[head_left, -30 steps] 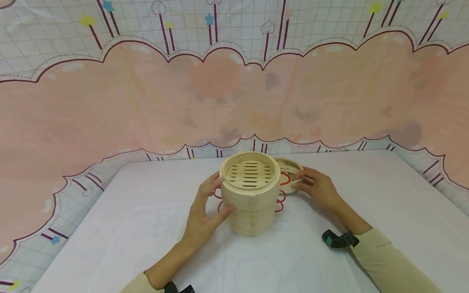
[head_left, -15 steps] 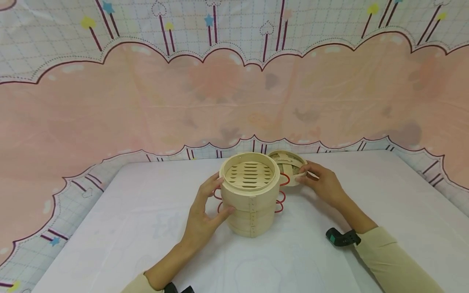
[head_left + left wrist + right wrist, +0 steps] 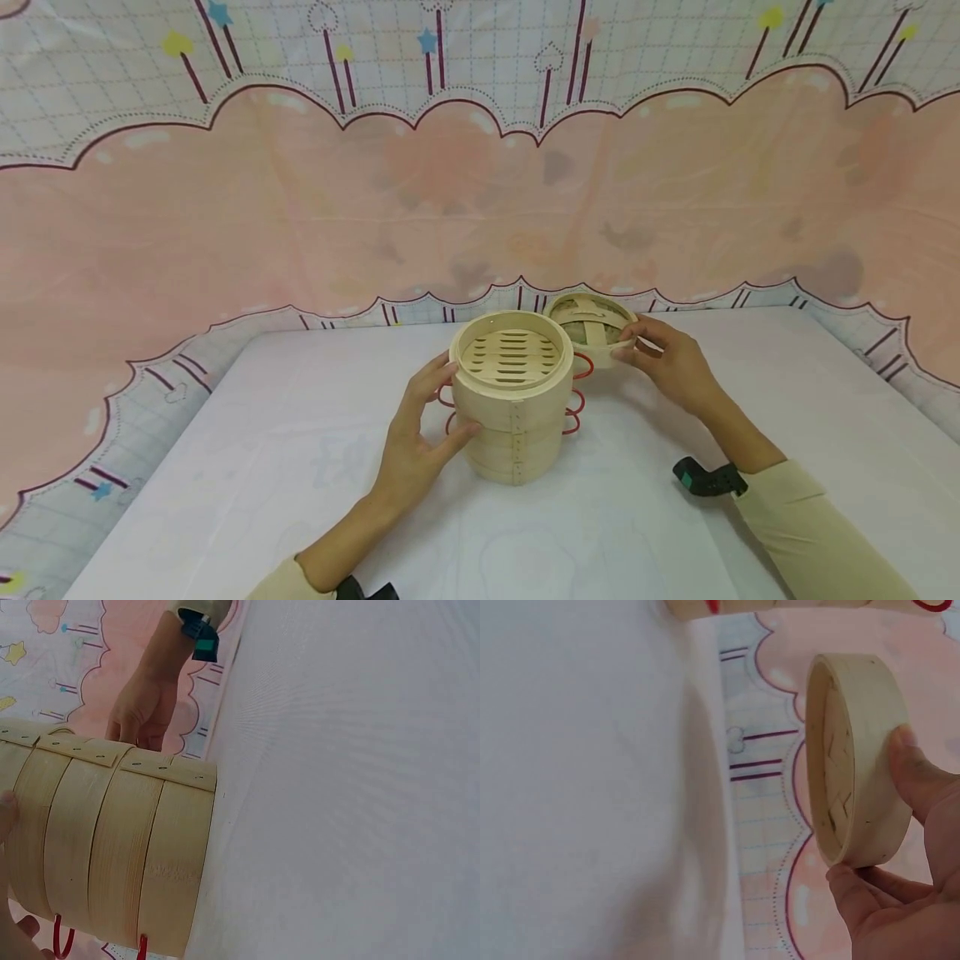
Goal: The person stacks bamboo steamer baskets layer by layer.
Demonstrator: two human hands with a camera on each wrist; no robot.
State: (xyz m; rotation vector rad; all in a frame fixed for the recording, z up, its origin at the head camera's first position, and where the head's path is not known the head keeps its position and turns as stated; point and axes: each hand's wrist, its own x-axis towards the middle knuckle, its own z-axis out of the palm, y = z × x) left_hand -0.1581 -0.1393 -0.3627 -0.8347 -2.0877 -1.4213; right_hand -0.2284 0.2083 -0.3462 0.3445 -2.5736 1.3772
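A round bamboo steamer (image 3: 513, 442) of stacked tiers stands upright on the table in the head view, its slatted floor visible from above and red loops at its sides. My left hand (image 3: 416, 437) grips its left side, thumb in front; in the left wrist view only parts of its fingers (image 3: 9, 814) show at the edge. Behind and right of the stack, the woven steamer lid (image 3: 596, 329) is held by its rim in my right hand (image 3: 671, 367). Seen from the right wrist, the lid (image 3: 877, 757) is off the table, pinched between thumb and fingers.
A white-covered table (image 3: 300, 433) lies under everything. A patterned pink and white cloth (image 3: 420, 225) hangs behind its far edge, close to the lid. Dark bands (image 3: 708, 478) sit at both wrists.
My right hand has carried the lid up, back and slightly right, so more of it shows past the steamer. The left hand and the steamer stay in place.
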